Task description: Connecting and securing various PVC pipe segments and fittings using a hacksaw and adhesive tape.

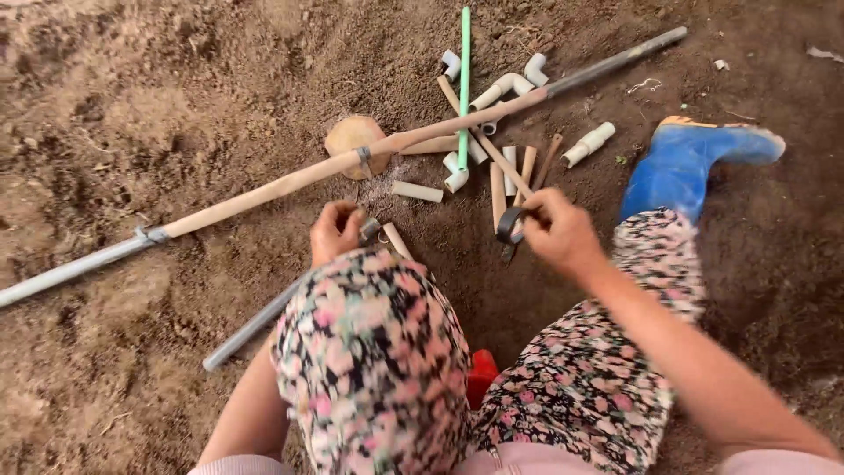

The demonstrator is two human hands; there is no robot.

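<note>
Outdoors, on bare soil, the left hand (334, 230) grips a grey pipe's (255, 324) end; the right hand (556, 230) pinches a tape roll (509, 226) just right of it. Tape could pick up dirt, weakening the wrap, since loose soil surrounds the pipe.

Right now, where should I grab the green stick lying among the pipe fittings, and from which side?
Probably take the green stick by its far upper end, coming from above. That part lies alone on the soil, while its lower end runs in among the white elbow fittings and against the long pipe. It is thin and straight, so pinch across its width.
</note>
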